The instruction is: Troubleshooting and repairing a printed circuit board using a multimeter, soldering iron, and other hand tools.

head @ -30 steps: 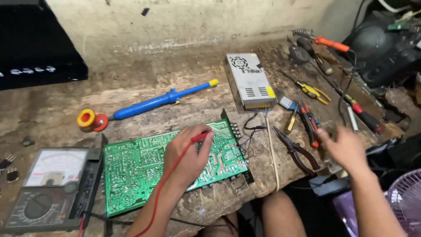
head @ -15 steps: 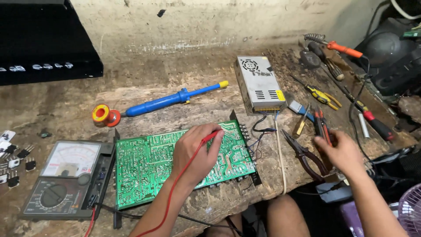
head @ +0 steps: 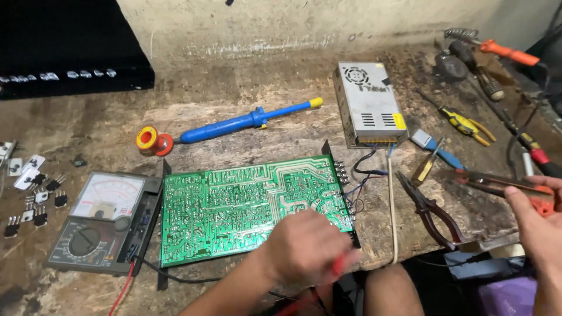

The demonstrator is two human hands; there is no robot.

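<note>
A green circuit board (head: 234, 205) lies solder side up on the worn wooden bench. My left hand (head: 307, 246) is over the board's near right corner, closed around a red test probe (head: 338, 264); the hand is blurred. The probe's red lead runs down out of view. My right hand (head: 538, 234) is at the right edge, gripping a long thin tool (head: 492, 180) with a red-orange handle, its shaft pointing left above the bench. An analog multimeter (head: 99, 219) sits just left of the board.
A blue desoldering pump (head: 246, 121) and a solder spool (head: 151, 140) lie behind the board. A grey metal power supply (head: 369, 102) stands at the back right. Dark pliers (head: 430, 210), screwdrivers (head: 462, 123) and cutters crowd the right side. Several small black transistors (head: 32, 199) lie far left.
My left hand slid with the red probe from the board's upper middle to its near right corner. My right hand rose from the tools, now gripping the red-handled tool.
</note>
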